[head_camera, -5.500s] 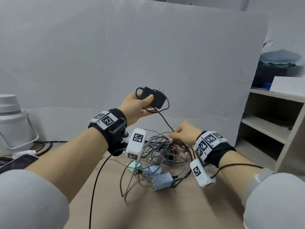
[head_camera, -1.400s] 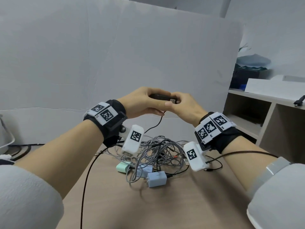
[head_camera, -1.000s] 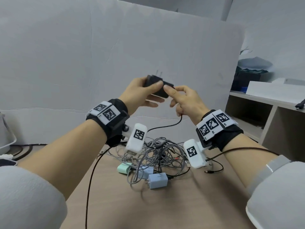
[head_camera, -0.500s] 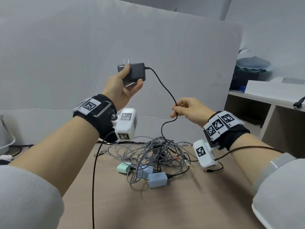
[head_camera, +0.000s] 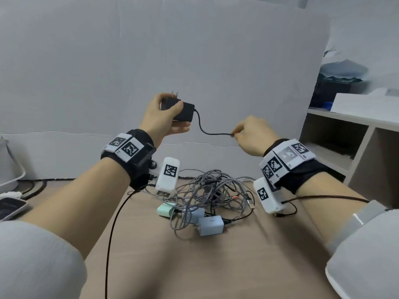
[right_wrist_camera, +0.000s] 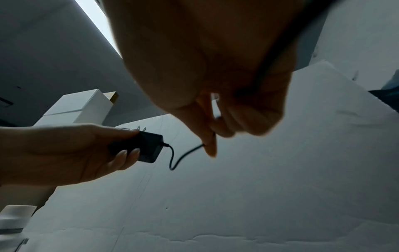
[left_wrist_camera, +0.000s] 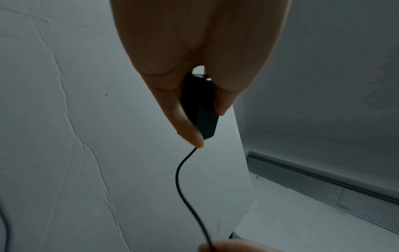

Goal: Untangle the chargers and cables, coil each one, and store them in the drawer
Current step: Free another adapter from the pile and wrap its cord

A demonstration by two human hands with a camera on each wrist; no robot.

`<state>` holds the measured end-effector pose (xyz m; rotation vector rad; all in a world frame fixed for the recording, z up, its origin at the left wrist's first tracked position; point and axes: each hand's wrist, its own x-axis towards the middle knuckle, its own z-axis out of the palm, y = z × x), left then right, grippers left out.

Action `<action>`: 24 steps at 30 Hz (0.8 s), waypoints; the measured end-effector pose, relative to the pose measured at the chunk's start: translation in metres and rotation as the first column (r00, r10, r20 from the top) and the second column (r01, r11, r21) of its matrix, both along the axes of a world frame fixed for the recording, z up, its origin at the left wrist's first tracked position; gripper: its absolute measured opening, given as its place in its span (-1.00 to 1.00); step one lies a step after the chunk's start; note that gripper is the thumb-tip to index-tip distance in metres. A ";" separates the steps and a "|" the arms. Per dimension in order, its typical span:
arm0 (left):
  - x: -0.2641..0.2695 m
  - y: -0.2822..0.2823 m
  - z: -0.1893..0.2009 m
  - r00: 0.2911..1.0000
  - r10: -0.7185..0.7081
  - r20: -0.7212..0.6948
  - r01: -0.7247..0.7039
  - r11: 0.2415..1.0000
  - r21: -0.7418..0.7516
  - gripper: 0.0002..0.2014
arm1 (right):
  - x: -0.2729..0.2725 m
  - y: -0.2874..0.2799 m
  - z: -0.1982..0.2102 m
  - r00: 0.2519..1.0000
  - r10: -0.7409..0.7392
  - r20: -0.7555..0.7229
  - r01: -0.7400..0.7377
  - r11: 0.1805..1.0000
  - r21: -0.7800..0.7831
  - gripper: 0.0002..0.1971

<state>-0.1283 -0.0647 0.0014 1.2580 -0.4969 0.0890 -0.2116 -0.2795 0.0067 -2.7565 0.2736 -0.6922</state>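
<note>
Two hands raised above the table (head_camera: 248, 266) | left hand (head_camera: 160, 117) wraps black charger (head_camera: 183, 111), rigid, probably light: hold the body | right hand (head_camera: 251, 134) pinches its thin limp cord (head_camera: 207, 130) | tangled pile (head_camera: 213, 195) remains below.

Left hand (head_camera: 164, 117) lowered black adapter (head_camera: 183, 112); right hand (head_camera: 252, 134) slid along cord (head_camera: 205, 131), pulling sideways.

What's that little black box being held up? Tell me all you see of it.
The black charger is a small, matte, plastic-looking block with metal prongs at one end. The left hand grips it in the air above the table, thumb on top. A thin black cable leaves its other end and runs to the right hand, which pinches it.
</note>
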 end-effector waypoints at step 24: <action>0.035 0.033 -0.107 0.985 0.139 -0.100 -0.130 0.987 0.089 -0.67 | 0.032 0.036 -0.075 0.953 0.295 0.062 -0.301 0.944 0.136 -0.86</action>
